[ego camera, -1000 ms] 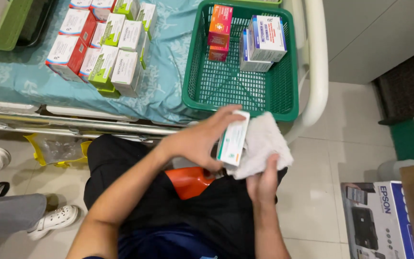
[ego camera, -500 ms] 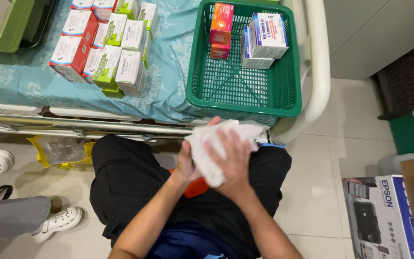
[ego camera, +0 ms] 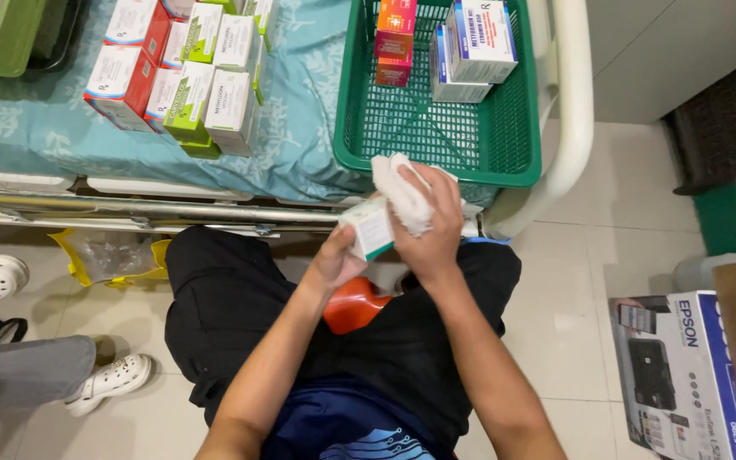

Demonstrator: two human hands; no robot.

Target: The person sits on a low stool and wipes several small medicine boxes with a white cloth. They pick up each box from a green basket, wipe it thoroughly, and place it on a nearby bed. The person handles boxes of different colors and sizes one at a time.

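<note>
The left hand gripped a light, stiff box by its end; the right hand pressed a soft cloth against it.

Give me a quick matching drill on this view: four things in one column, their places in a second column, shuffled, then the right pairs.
Things:
1. white cloth
2. small white and green box
3. orange object
4. green basket

Places:
A. on the blue-sheeted bed, holding medicine boxes
B. in the right hand, pressed on the box
C. on the person's lap
D. in the left hand

Pairs: 1-B, 2-D, 3-C, 4-A
</note>
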